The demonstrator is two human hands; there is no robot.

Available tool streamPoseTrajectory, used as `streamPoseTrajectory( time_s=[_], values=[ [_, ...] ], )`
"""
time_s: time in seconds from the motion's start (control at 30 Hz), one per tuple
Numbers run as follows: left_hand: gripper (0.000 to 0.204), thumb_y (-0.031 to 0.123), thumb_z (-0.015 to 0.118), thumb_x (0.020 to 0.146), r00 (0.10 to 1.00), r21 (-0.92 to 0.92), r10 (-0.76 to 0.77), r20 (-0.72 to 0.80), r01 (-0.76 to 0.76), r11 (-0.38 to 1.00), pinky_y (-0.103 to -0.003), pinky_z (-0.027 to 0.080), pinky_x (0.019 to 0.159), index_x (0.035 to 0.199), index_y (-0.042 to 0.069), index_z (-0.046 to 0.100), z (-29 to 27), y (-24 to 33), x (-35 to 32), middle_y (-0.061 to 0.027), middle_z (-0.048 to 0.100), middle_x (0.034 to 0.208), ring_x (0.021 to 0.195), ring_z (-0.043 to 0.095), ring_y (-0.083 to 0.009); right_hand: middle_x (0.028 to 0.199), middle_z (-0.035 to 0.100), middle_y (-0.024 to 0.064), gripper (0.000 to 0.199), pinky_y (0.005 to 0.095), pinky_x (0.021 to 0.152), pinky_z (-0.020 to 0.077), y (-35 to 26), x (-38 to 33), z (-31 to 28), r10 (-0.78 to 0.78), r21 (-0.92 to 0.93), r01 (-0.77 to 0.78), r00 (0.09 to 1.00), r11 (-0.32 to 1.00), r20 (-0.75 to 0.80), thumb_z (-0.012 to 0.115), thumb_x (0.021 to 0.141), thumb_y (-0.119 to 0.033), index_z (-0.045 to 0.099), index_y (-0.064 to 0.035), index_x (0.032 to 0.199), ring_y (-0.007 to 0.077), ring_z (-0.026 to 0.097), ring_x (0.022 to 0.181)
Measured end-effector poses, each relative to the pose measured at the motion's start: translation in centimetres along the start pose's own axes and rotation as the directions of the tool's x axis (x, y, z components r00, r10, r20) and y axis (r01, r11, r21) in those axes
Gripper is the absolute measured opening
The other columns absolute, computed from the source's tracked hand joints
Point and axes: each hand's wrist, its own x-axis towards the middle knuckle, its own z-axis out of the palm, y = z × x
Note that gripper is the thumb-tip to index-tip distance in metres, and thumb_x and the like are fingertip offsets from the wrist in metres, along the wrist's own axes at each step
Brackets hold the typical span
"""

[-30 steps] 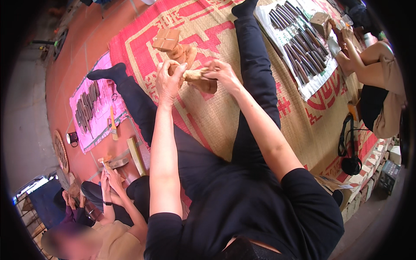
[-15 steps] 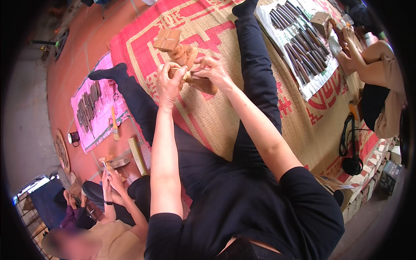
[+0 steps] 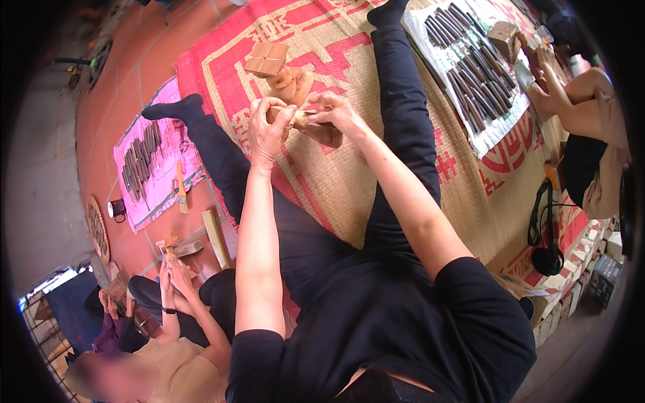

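Out over the mat, between my outstretched legs, is a reddish-brown wood carving (image 3: 293, 83). A square block (image 3: 267, 60) with a pale cross line forms its far end; a rounded brown part (image 3: 326, 134) shows below my fingers. My left hand (image 3: 267, 131) is closed around the carving's near part, thumb pressed on a paler patch. My right hand (image 3: 338, 113) is pinched closed against that same spot from the right. Whatever small thing lies between its fingertips is too hidden to name.
Rows of dark-handled carving tools (image 3: 477, 84) lie on a white cloth at right, others (image 3: 141, 158) on a pink cloth at left. A brush (image 3: 181, 191), a mug (image 3: 116, 210) and a wood strip (image 3: 216, 240) are left. Co-workers sit at lower left and far right, one holding a carving (image 3: 169, 250).
The whole view has shifted slightly. Both hands stay on the carving, with the right fingers moved only a little against it.
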Motion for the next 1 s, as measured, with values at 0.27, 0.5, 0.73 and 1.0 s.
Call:
streamPoseTrajectory(
  time_s=[0.27, 0.5, 0.73, 1.0],
  values=[
    [0.034, 0.037, 0.068, 0.082, 0.999, -0.003, 0.035, 0.004, -0.035, 0.999, -0.035, 0.042, 0.087, 0.092, 0.004, 0.064, -0.1, -0.6, 0.1, -0.0096, 0.054, 0.095, 0.094, 0.055, -0.0232, 0.102, 0.065, 0.0089, 0.026, 0.0355, 0.090, 0.0468, -1.5, -0.4, 0.4, -0.116, -0.119, 0.112, 0.993, 0.987, -0.029, 0.082, 0.070, -0.009, 0.056, -0.0015, 0.073, 0.0196, 0.061, 0.099],
    [0.031, 0.035, 0.067, 0.084, 0.996, -0.039, 0.088, -0.009, -0.089, 0.995, -0.036, 0.043, 0.087, 0.092, 0.004, 0.064, -0.3, -1.8, 0.3, -0.0096, 0.055, 0.094, 0.092, 0.056, -0.0239, 0.100, 0.065, 0.0108, 0.022, 0.0350, 0.089, 0.0468, 0.7, -0.8, -2.5, 0.192, -0.019, -0.193, 0.980, 0.981, -0.052, 0.080, 0.070, -0.005, 0.058, -0.0013, 0.072, 0.0175, 0.059, 0.096],
    [0.036, 0.041, 0.072, 0.081, 1.000, -0.007, 0.016, 0.006, -0.016, 1.000, -0.037, 0.044, 0.087, 0.092, 0.007, 0.065, 0.0, -1.3, 0.5, -0.0106, 0.054, 0.097, 0.095, 0.056, -0.0253, 0.103, 0.064, 0.0102, 0.022, 0.0322, 0.084, 0.0481, -0.8, -0.6, 2.2, -0.065, 0.127, 0.070, 0.997, 0.990, -0.043, 0.080, 0.071, -0.005, 0.059, -0.0018, 0.073, 0.0176, 0.061, 0.093],
    [0.034, 0.038, 0.068, 0.084, 0.999, -0.002, 0.013, -0.037, -0.013, 1.000, -0.036, 0.044, 0.087, 0.094, 0.005, 0.064, -0.1, -0.7, -0.2, -0.0108, 0.056, 0.096, 0.094, 0.057, -0.0251, 0.100, 0.065, 0.0094, 0.017, 0.0347, 0.088, 0.0467, -1.4, -1.8, -0.4, -0.143, -0.196, 0.113, 0.978, 0.974, -0.151, 0.079, 0.072, -0.007, 0.065, 0.0005, 0.077, 0.0188, 0.061, 0.096]
  ],
)
